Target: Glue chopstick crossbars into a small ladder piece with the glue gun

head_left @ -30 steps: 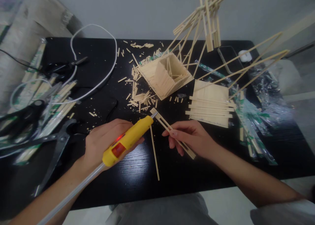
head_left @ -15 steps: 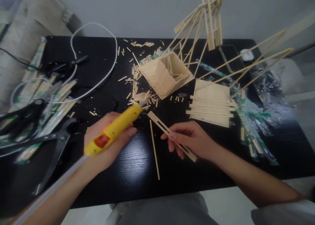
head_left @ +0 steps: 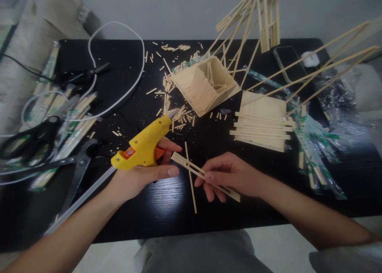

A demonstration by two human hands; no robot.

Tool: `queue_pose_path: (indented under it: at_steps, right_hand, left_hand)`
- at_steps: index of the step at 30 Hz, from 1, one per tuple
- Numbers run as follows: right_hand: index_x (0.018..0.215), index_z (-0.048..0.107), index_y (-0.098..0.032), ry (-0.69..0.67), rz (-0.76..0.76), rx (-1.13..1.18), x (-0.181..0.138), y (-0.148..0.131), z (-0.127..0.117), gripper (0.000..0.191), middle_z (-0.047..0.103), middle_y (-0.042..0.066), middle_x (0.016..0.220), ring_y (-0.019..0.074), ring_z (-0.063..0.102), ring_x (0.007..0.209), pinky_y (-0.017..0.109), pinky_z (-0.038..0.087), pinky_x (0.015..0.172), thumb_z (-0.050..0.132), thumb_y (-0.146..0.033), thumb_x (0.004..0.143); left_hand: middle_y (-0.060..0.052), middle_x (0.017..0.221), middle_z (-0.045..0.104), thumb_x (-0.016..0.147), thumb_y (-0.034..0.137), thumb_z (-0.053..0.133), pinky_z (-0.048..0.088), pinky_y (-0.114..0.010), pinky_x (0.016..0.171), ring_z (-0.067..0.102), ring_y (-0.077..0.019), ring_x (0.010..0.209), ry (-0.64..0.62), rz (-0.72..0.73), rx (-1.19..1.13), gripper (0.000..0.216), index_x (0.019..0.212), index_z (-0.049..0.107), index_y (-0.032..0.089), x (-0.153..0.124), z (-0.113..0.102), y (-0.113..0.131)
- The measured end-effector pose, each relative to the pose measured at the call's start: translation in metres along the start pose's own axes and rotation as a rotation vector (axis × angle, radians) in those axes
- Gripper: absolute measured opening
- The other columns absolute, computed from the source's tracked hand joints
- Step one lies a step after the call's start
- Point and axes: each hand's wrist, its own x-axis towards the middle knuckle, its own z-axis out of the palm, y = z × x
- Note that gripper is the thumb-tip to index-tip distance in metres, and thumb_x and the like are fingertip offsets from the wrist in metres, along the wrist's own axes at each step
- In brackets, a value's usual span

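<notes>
"Two hands full: which step are you on?"

"Gluing, I'd judge. Your left hand (head_left: pixel 135 180) is curled around the glue gun (head_left: pixel 146 141), its nozzle (head_left: pixel 172 113) apart from the paired sticks (head_left: pixel 180 159)."

"And your right?"

"Your right hand (head_left: pixel 231 171) is pinched on those paired sticks, crossing over the loose stick (head_left: pixel 192 189) on the table (head_left: pixel 167 219). Next probably calls for a firm hold while you aim the nozzle."
</notes>
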Motion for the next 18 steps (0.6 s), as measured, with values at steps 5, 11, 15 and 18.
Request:
queue_pose_path:
  at_steps: [5, 11, 15, 18]
  right_hand:
    - [0.104, 0.084, -0.013, -0.024, 0.014, -0.006, -0.0008, 0.0000, 0.0003, 0.034, 0.079, 0.002, 0.078, 0.0073, 0.064, 0.054, 0.016, 0.047, 0.049, 0.079, -0.047, 0.105]
    - [0.104, 0.084, -0.013, -0.025, 0.020, -0.021, -0.0005, 0.0012, 0.0000, 0.035, 0.079, 0.002, 0.078, 0.0074, 0.063, 0.054, 0.017, 0.047, 0.050, 0.078, -0.047, 0.105]
    - [0.104, 0.084, -0.013, -0.033, 0.020, -0.020, 0.0001, 0.0022, -0.0008, 0.034, 0.079, 0.002, 0.078, 0.0073, 0.064, 0.054, 0.016, 0.047, 0.050, 0.078, -0.047, 0.106]
    - [0.104, 0.084, -0.014, -0.035, 0.023, -0.019, 0.0003, 0.0023, -0.0012, 0.034, 0.079, 0.002, 0.077, 0.0071, 0.064, 0.054, 0.016, 0.047, 0.049, 0.078, -0.048, 0.105]
  left_hand:
    - [-0.001, 0.092, 0.069, 0.083, 0.031, 0.096, 0.052, -0.027, 0.063, 0.062, -0.0150, 0.076, -0.070, 0.010, -0.015, 0.024, 0.102, 0.084, 0.028, 0.0013, 0.0027, -0.0027]
    - [0.000, 0.091, 0.068, 0.084, 0.031, 0.096, 0.052, -0.028, 0.062, 0.062, -0.0145, 0.075, -0.080, 0.000, -0.037, 0.021, 0.100, 0.083, 0.028, 0.0007, 0.0027, -0.0025]
    - [0.000, 0.092, 0.065, 0.084, 0.031, 0.095, 0.051, -0.029, 0.062, 0.061, -0.0145, 0.075, -0.073, 0.006, -0.014, 0.020, 0.099, 0.083, 0.028, 0.0004, 0.0026, -0.0013]
    - [0.001, 0.091, 0.064, 0.085, 0.031, 0.094, 0.051, -0.028, 0.064, 0.060, -0.0146, 0.077, -0.088, 0.004, -0.018, 0.019, 0.099, 0.083, 0.030, 0.0002, 0.0024, -0.0009]
